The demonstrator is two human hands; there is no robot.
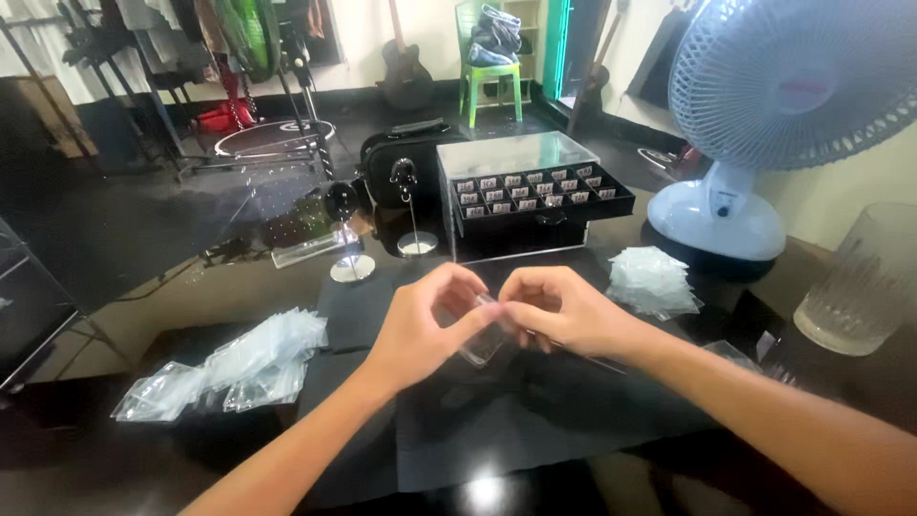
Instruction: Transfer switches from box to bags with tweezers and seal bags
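My left hand and my right hand meet over a black cloth on the dark table. Between their fingertips they pinch a small clear plastic bag, which hangs down from the fingers. Whether anything is inside the bag is too small to tell. A pile of similar clear bags lies to the left of my left arm, and a smaller stack of clear bags lies just right of my right hand.
Behind the hands stands a clear-lidded black display case with rows of small items. Two small metal stands are left of it. A white desk fan and a ribbed glass occupy the right side.
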